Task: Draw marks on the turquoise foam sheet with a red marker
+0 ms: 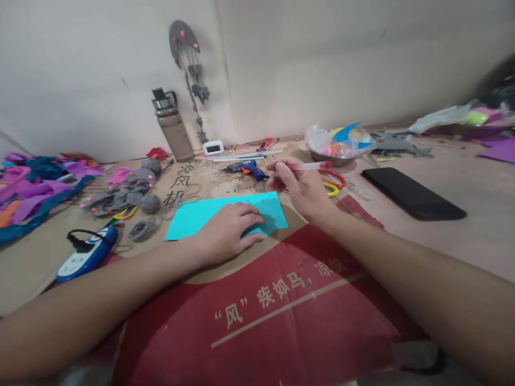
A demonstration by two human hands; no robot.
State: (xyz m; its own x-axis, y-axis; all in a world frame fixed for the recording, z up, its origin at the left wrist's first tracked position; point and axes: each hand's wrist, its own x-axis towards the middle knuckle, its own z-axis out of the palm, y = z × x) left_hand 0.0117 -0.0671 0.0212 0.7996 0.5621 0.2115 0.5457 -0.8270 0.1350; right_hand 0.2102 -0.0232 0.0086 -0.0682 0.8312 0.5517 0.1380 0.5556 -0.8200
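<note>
My left hand (230,229) lies flat, fingers together, pressing down on a turquoise sheet (193,215) that rests on red and brown cardboard (281,305). My right hand (300,187) hovers just past the sheet's right end, fingers pinched on a pen (314,166) with a clear barrel and a red cap, which points to the right. Behind that hand lie a blue glue gun (250,169) and scissors with red and yellow handles (335,181).
A black phone (412,193) lies to the right. A metal bowl (336,155) with coloured scraps stands behind. Grey felt pieces (120,195), a blue power strip (86,256) and purple and blue fabric (32,187) crowd the left. A bottle (175,128) and small clock (213,147) stand by the wall.
</note>
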